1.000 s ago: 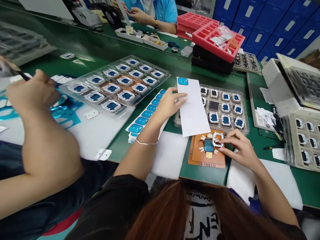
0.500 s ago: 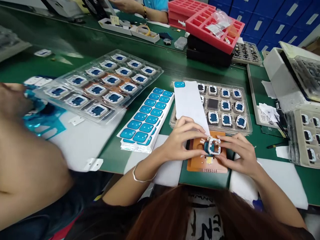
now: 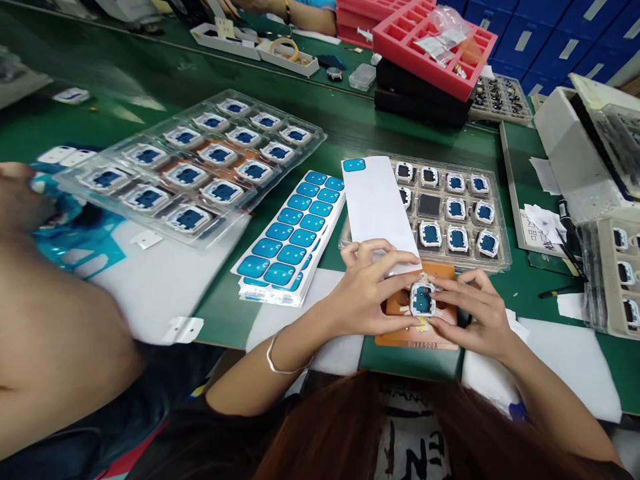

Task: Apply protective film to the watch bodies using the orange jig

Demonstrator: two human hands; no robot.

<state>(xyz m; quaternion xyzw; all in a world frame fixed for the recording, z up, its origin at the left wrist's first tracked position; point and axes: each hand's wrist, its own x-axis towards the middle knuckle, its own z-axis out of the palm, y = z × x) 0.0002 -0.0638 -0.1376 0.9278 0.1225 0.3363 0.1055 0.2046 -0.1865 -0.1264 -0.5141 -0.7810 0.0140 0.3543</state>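
Observation:
A small white square frame (image 3: 423, 299) with a teal centre lies flat on an orange fixture plate (image 3: 431, 340). My left hand (image 3: 373, 290) grips its left side between thumb and fingers, and my right hand (image 3: 473, 310) grips its right side. Just beyond my left hand lies a white backing sheet (image 3: 377, 203) with one blue sticker (image 3: 355, 165) at its top corner. That sheet partly covers a clear tray (image 3: 467, 263) of similar frames. Left of my hands is a stack of blue sticker sheets (image 3: 293, 230).
A large clear tray (image 3: 320, 137) of frames stands at the left, near another person's arm (image 3: 60, 307). Red trays (image 3: 435, 50) are stacked at the back. At the right are a white foam box (image 3: 570, 157) and beige trays (image 3: 607, 273).
The white frame has gone from tilted above the fixture to flat on it, with both hands following it. The whole view has shifted slightly.

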